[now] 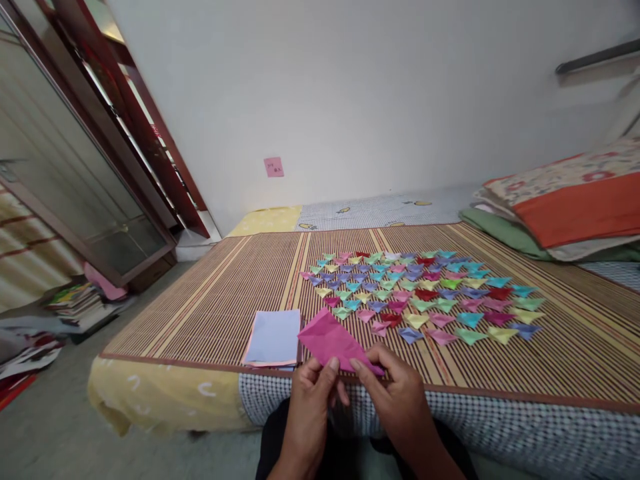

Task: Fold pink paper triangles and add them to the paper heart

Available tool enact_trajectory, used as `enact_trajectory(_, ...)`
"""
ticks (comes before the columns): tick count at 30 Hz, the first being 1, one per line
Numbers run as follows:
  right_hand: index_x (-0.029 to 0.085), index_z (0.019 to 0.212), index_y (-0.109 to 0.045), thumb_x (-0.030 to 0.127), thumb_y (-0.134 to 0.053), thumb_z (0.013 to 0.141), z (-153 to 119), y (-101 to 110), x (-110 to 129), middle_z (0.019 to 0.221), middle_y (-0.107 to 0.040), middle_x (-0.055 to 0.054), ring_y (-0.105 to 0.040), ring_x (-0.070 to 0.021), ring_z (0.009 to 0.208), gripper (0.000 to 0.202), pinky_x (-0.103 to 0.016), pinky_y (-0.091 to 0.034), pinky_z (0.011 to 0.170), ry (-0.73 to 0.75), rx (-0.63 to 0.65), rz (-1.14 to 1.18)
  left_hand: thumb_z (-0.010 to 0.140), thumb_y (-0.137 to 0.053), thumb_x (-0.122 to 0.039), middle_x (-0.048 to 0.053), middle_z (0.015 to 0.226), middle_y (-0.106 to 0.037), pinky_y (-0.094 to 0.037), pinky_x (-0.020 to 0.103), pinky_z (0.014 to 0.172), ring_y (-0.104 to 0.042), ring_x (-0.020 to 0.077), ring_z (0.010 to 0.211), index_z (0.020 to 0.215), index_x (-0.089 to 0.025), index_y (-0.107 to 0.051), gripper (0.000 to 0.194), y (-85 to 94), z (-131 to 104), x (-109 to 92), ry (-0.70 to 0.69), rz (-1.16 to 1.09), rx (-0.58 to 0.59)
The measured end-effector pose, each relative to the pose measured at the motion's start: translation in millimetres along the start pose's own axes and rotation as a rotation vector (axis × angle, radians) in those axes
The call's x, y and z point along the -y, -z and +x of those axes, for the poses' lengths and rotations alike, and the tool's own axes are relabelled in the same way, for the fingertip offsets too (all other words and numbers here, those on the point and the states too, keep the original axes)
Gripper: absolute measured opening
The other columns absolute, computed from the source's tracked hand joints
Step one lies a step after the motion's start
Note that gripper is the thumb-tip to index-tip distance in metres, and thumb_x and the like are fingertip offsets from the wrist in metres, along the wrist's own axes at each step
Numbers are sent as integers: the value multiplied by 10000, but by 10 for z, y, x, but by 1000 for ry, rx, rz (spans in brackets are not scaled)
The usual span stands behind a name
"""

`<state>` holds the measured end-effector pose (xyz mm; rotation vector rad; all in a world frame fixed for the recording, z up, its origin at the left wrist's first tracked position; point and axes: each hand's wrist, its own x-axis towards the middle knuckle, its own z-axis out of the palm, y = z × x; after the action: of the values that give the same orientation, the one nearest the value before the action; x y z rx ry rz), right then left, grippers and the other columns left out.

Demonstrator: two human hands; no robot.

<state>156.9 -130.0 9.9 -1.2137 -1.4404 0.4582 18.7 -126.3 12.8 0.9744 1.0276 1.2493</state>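
Observation:
A magenta sheet of folded paper [333, 339] is held between my two hands above the front edge of the mat. My left hand [314, 393] pinches its lower left edge between thumb and fingers. On the right side, my right hand [393, 383] grips the lower corner, thumb on top. Just left of the folded paper lies a stack of paper sheets [274, 337], pale blue on top with pink edges beneath. Beyond my hands, many small folded paper pieces [425, 293] in mixed colours sit in rows on the mat.
The striped bamboo mat [220, 287] covers a bed beside a white wall. Folded bedding [575, 200] is piled at the right. A pink note [274, 167] sticks to the wall. Books [75, 300] and a glass-panelled door [90, 173] are at the left.

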Motion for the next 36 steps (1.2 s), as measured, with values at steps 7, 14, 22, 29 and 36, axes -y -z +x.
enact_trajectory(7,204,674,-618,387,-625,911,-41,5,-35,567,-583,17,-539,-149,527,300,-237,-407,514,-119,39,12,779,-795,-558,-23,488,-583,-293,206,501,-390,77,464,684,-152,-650,441,0,6,40,-2,-36,-14)
enact_trajectory(14,220,662,-540,364,-641,917,-56,-28,-85,662,-577,3,-543,-158,605,310,-249,-434,566,-144,-20,162,719,-863,-496,13,603,-671,-379,200,539,-486,95,545,743,-129,-732,391,-11,30,24,-16,-111,-71)
enact_trajectory(22,219,637,-546,367,-682,880,-64,-26,-30,560,-544,34,-506,-134,490,315,-237,-403,492,-142,-81,130,649,-936,-383,76,857,-771,-553,201,561,-664,139,689,892,-121,-782,389,-77,-40,-112,113,-313,-36)
enact_trajectory(29,202,830,-633,445,-760,820,-90,-73,-56,711,-678,-35,-675,-206,645,275,-302,-565,598,-262,-58,310,519,-998,-163,23,743,-745,-662,281,756,-712,137,703,728,-117,-726,347,-43,25,-128,158,-570,-196)
enact_trajectory(36,182,795,-663,443,-811,755,-85,13,-193,672,-670,-29,-648,-183,602,303,-283,-557,545,-352,103,370,538,-1000,-283,-14,689,-680,-657,317,794,-641,103,652,735,-110,-712,389,36,38,-87,107,-468,-182)
